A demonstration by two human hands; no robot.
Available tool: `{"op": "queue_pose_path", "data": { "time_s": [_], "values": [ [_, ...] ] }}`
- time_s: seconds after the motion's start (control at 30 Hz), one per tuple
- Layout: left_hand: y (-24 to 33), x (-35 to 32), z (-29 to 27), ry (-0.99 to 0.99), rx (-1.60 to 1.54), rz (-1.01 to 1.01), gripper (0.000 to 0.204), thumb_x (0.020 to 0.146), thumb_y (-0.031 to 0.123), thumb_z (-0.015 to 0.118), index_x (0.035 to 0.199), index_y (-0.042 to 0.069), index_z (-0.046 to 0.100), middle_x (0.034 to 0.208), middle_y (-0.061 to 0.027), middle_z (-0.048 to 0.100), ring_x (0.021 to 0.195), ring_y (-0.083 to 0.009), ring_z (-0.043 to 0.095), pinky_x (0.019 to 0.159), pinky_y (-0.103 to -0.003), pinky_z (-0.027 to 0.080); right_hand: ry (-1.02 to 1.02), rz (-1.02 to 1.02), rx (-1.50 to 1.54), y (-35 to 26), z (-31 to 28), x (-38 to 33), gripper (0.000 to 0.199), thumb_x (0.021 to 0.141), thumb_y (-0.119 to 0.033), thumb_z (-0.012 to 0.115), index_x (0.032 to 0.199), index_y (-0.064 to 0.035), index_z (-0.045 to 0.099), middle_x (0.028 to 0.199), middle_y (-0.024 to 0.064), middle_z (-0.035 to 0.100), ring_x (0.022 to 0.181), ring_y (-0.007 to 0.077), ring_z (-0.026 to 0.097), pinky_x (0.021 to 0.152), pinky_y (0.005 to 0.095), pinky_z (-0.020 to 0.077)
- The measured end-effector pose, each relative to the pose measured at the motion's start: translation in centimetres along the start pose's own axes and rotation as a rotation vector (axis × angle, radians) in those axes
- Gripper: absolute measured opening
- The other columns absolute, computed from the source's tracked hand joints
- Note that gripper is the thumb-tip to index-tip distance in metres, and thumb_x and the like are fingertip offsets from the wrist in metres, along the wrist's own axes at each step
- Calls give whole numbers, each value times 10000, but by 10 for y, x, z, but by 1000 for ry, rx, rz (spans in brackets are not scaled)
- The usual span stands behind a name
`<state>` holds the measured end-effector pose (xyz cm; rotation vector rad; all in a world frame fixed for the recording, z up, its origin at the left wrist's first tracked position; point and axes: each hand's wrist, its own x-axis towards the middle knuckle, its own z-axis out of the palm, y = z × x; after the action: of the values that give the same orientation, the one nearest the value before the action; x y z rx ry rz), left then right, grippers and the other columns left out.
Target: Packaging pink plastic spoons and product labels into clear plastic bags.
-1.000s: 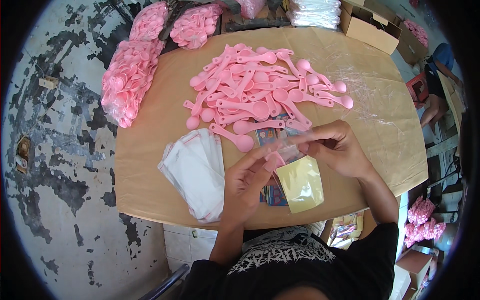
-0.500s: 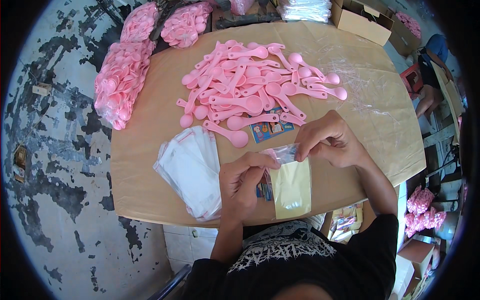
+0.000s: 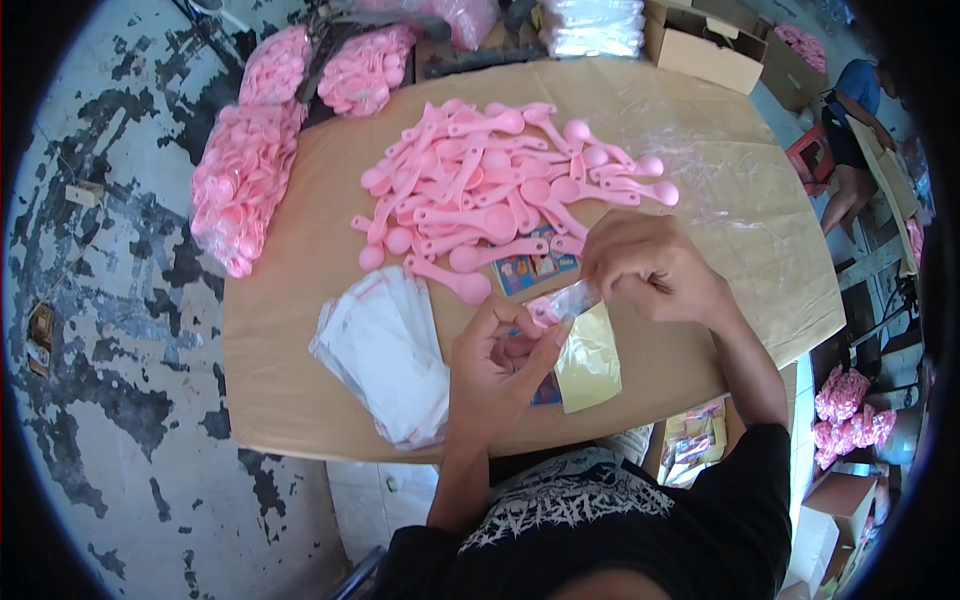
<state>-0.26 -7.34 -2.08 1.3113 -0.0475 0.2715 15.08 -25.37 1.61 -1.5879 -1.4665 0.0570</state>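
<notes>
Grasping the clear packet mid-frame, left grip likely steadies it; right grip pinches its flap, apparently for tautness.

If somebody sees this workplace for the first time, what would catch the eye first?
Probably the heap of pink plastic spoons around the middle of the brown-covered table, echoed by the bulging bag of pink spoons at its far left. Next may come the clear packet with a pale yellow panel, held between the left hand and the right hand near the front edge.
</notes>
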Motion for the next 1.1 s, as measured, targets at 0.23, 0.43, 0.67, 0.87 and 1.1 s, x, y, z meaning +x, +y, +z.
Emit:
{"op": "queue_pose_path", "data": {
  "time_s": [0.23, 0.43, 0.67, 0.87, 1.1],
  "values": [
    [-1, -7, 3, -43, 30, -10, 265, 846, -52, 669, 994, -27, 450, 1318, -224, 521, 1070, -193, 608, 779, -270, 587, -20, 483, 292, -38, 16, -6, 303, 834, -16, 640, 1129, -38, 570, 1031, 85, 669, 873, 117, 657, 721, 253, 512],
    [39, -55, -49, 61, 253, 299, 358, 784, -90, 642, 1133, -45, 580, 1186, -240, 609, 1146, -310, 594, 986, -417, 475, -700, 777, -82, -67, -61, -36, 287, 819, -215, 751, 1040, -57, 658, 764, 83, 692, 686, 174, 687, 612, 279, 501],
    [35, -89, -120, 156, 1124, 279, 314, 733, 76, 724, 1042, 33, 689, 1169, -129, 656, 1187, -382, 551, 1031, -535, 373, -286, 308, -336, -52, 48, 42, 317, 816, -305, 726, 978, -35, 688, 888, 129, 683, 814, 296, 667, 732, 394, 507],
    [9, -92, -115, 176, 1130, 317, 237, 772, 47, 713, 1009, 44, 694, 1188, -113, 646, 1213, -356, 539, 1038, -516, 383, -524, 462, -101, -25, 127, 82, 330, 861, -349, 683, 922, -25, 676, 749, 101, 683, 703, 281, 662, 661, 372, 507],
    [2, -104, -121, 223, 1137, 403, 217, 762, 21, 710, 978, 47, 713, 1126, -98, 676, 1157, -328, 589, 1020, -486, 426, -502, 393, -40, -22, 132, 83, 280, 890, -293, 645, 857, -17, 678, 688, 92, 670, 638, 253, 650, 631, 357, 502]
  ]
}}
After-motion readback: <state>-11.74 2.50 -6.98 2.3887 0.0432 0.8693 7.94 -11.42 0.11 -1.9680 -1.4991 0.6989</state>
